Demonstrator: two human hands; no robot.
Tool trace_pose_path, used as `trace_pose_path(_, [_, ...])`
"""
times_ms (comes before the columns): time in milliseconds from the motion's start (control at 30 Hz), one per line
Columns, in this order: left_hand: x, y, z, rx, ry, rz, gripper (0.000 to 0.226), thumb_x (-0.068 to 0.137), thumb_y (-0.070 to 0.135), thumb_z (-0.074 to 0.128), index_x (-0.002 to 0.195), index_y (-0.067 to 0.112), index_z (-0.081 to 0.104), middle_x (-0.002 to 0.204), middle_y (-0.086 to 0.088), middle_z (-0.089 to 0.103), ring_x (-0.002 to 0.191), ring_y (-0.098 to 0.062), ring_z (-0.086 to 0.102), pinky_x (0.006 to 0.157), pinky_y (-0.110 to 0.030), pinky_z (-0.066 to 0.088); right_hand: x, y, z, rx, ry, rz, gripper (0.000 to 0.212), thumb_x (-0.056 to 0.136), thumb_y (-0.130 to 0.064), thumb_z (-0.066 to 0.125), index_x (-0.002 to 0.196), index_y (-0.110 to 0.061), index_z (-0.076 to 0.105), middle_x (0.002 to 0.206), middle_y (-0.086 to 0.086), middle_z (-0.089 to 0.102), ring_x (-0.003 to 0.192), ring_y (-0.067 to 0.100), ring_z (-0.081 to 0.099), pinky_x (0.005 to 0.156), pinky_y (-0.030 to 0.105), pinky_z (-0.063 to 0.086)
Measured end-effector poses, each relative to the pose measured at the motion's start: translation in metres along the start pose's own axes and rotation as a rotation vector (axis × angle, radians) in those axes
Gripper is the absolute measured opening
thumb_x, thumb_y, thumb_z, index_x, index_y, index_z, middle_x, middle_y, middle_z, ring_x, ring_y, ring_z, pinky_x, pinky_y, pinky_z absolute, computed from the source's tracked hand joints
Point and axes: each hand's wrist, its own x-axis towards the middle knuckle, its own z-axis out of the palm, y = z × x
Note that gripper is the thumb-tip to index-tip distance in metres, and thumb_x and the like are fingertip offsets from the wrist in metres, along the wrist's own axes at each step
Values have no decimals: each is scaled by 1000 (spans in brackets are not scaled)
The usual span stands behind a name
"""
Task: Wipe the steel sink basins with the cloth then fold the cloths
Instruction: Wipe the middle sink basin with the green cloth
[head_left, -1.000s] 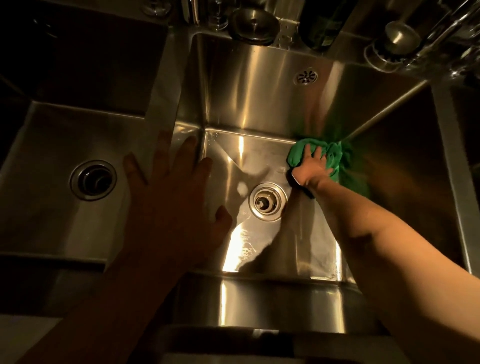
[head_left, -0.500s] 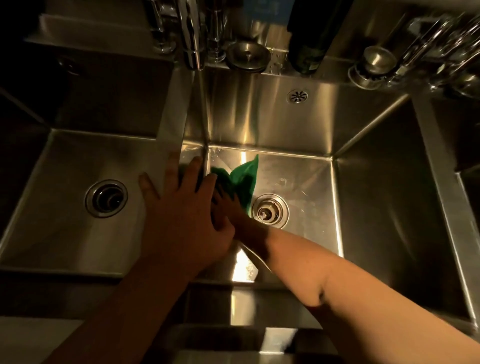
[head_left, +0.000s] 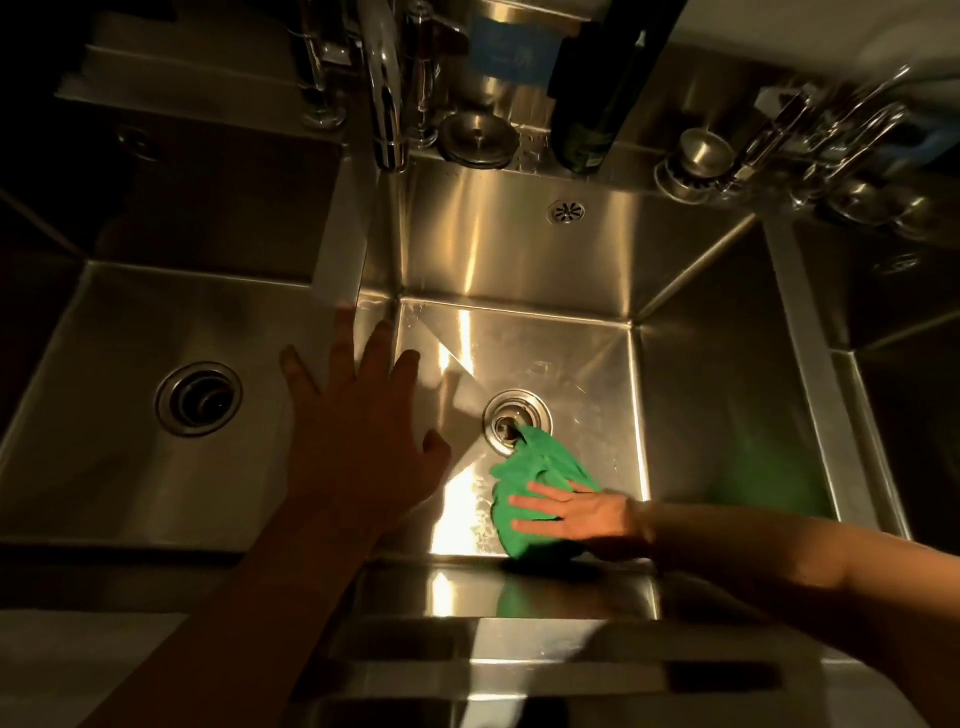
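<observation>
A green cloth lies bunched on the floor of the middle steel basin, reaching from its drain to the near wall. My right hand presses flat on the cloth with straight fingers, down at the basin's near edge. My left hand is spread open, fingers straight, over the divider between the left basin and the middle one; whether it touches the divider I cannot tell.
The left basin has its own drain. A faucet spout hangs over the divider at the back. A metal strainer lid, a dark bottle and metal utensils line the rear ledge. A third basin lies right.
My right hand swept the cloth from the far right corner to the left side of the floor, then to the near edge by the drain. The left hand stayed at the divider.
</observation>
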Motion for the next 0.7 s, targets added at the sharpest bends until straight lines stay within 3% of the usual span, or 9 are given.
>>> trace_pose_path(100, [1, 0, 1, 5, -4, 0, 86, 77, 65, 46, 152, 22, 43, 170, -9, 20, 158, -43, 2, 113, -77, 15, -19, 19, 3, 47, -42, 230, 84, 102, 2, 42, 159, -33, -8, 164, -3, -25, 152, 26, -19, 123, 57, 4])
trace_pose_path(200, [1, 2, 2, 19, 2, -9, 86, 81, 66, 44, 156, 23, 36, 171, -10, 18, 158, -43, 0, 113, -77, 13, -23, 44, -6, 165, 57, 446, 89, 98, 7, 43, 158, -29, -12, 164, -1, -26, 153, 29, -17, 123, 58, 6])
trace_pose_path(367, [3, 2, 6, -4, 38, -20, 87, 84, 69, 48, 157, 23, 35, 170, -8, 23, 159, -42, 2, 114, -76, 14, 4, 76, -48, 384, 226, 724, 92, 97, -15, 57, 159, -20, -11, 165, 9, -20, 153, 38, -5, 122, 50, 18])
trace_pose_path(567, [3, 2, 3, -34, 26, -3, 93, 77, 63, 53, 158, 21, 36, 167, -9, 29, 158, -43, 4, 112, -78, 15, 72, 80, -110, 564, 385, 760, 93, 92, -8, 57, 161, -26, -3, 167, 4, -18, 153, 37, -6, 121, 60, 15])
trace_pose_path(700, [3, 2, 2, -62, 5, -12, 92, 72, 64, 58, 153, 24, 43, 167, -7, 29, 158, -42, 7, 113, -78, 14, 120, 49, -143, 580, 456, 692, 81, 100, -34, 53, 161, -27, 0, 167, 7, -14, 153, 39, -7, 119, 64, 12])
